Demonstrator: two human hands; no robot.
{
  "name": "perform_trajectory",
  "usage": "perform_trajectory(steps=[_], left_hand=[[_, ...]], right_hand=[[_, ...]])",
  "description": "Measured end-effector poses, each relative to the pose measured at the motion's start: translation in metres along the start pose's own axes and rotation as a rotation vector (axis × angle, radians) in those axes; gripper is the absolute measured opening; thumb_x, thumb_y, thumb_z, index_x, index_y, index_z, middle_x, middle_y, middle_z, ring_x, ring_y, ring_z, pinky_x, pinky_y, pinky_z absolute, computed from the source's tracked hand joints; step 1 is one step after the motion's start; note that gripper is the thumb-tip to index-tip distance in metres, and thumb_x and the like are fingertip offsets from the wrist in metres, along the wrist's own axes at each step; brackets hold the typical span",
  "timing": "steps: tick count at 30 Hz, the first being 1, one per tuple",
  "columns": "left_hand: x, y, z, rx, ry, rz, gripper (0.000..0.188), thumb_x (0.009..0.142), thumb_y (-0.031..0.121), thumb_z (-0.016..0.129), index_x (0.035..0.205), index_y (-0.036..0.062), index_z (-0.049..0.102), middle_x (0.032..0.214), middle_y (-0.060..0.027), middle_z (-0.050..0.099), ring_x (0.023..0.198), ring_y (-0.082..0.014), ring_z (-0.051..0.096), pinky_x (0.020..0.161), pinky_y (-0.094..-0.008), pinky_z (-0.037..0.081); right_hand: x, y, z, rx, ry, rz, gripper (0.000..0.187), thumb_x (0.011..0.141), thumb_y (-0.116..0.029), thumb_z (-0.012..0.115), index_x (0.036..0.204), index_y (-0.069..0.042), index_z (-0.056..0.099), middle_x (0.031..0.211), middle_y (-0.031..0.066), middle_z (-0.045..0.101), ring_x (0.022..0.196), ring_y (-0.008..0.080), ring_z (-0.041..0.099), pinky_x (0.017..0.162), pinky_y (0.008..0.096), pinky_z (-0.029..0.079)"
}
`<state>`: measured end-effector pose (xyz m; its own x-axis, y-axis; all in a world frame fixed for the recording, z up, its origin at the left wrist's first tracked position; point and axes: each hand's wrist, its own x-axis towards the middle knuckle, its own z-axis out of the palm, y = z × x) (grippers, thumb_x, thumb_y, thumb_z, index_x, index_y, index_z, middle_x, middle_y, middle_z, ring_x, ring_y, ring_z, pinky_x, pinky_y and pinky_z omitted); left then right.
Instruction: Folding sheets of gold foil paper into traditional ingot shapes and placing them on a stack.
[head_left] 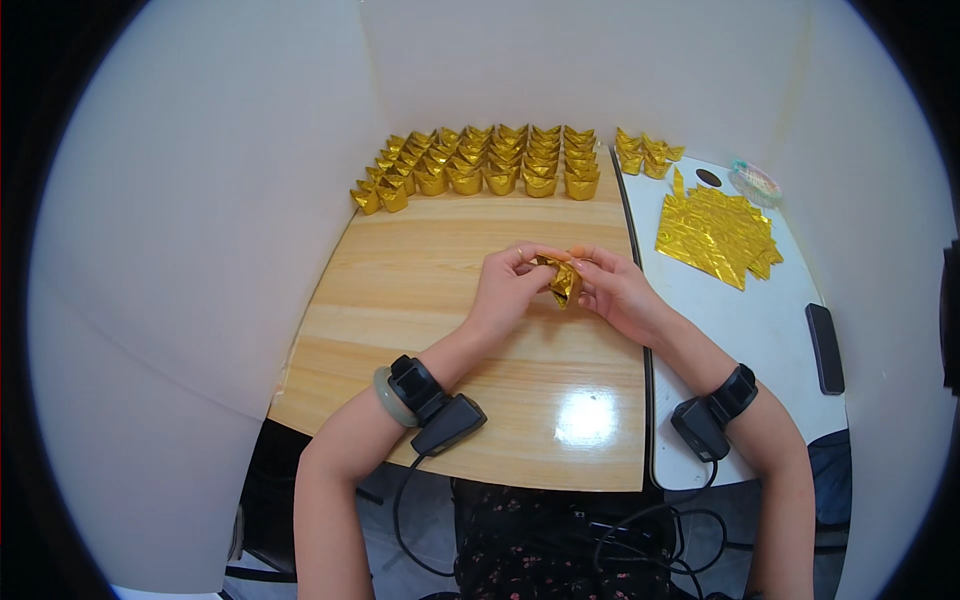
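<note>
Between both hands, above the middle of the wooden table (430,270), I hold a folded gold foil paper ingot (563,285). My left hand (508,284) grips its left side, thumb and fingers closed on it. From the right, my right hand (615,290) pinches the upper right edge with thumb and fingers. Parts of the piece are hidden behind my fingers. Several finished-looking gold paper ingots (466,180) stand in close rows at the far side of the wooden table.
On the white table (700,340) to the right lie a pile of gold foil sheets (715,235), a clear roundish container (757,184) and a dark phone-like slab (825,348). More gold ingots (648,155) stand at its far end. Cables (400,510) hang from black wrist devices (447,424).
</note>
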<state>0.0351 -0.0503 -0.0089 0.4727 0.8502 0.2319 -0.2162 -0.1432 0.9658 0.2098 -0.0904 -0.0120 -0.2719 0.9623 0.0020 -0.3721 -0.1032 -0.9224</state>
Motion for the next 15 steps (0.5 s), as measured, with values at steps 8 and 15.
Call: perform_trajectory(steps=[8,15], left_hand=[[0.000,-0.002,0.000,0.038,0.062,-0.074,0.019,0.082,0.002,0.054,0.096,0.0018,0.067,0.089,-0.0040,0.063,0.081,-0.0099,0.060,0.069,-0.0215,0.051],[0.000,-0.006,0.000,0.143,-0.033,-0.001,0.019,0.085,0.008,0.059,0.102,-0.0004,0.061,0.093,-0.0043,0.064,0.081,-0.0099,0.061,0.066,-0.0224,0.052]], right_hand=[[0.003,0.005,-0.003,0.009,-0.035,0.006,0.021,0.093,-0.019,0.052,0.111,-0.008,0.051,0.097,-0.0007,0.059,0.086,0.0060,0.057,0.066,0.0192,0.043],[0.004,-0.001,-0.006,-0.323,0.180,0.001,0.021,0.093,-0.016,0.050,0.109,-0.005,0.055,0.095,0.0033,0.060,0.088,0.0102,0.056,0.072,0.0235,0.045]])
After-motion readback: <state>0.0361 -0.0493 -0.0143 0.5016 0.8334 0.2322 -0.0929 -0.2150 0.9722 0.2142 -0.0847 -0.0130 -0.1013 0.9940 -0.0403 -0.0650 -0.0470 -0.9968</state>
